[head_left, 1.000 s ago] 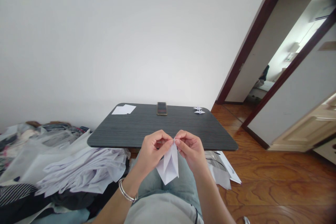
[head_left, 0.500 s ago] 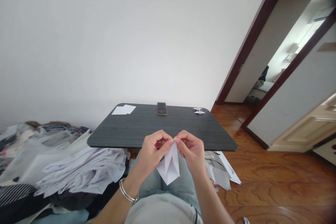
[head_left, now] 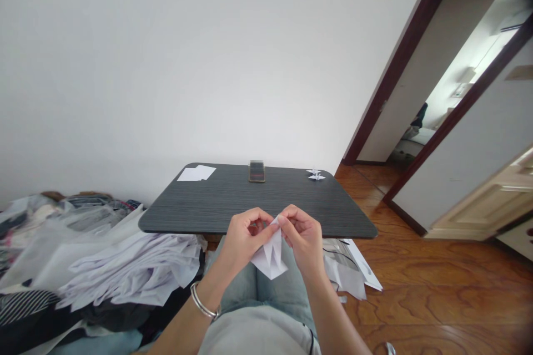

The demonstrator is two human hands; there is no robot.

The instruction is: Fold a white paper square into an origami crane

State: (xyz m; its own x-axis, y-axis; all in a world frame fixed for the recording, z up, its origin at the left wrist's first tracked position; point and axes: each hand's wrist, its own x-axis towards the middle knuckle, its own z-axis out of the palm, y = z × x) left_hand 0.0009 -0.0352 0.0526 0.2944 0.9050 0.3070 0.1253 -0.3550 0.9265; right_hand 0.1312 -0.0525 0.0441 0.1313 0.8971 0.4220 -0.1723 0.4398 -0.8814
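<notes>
A folded sheet of white paper hangs point-up between my hands, just off the table's near edge and above my lap. My left hand pinches its upper left side between thumb and fingers. At the very tip, my right hand grips the paper with thumb and forefinger. The lower part spreads out with creases and flaps showing. Two white folded paper cranes sit at the far right of the dark table. Flat white paper sheets lie at its far left corner.
A small phone-like device stands at the table's back, close to the white wall. Piled clothes and white cloth fill the left side. Papers and a plastic bag lie low on the right, beside the wooden floor.
The folded paper has tilted and its lower end has risen slightly, with its flaps spread differently. My left hand has shifted a little along the paper; both hands keep their pinch.
</notes>
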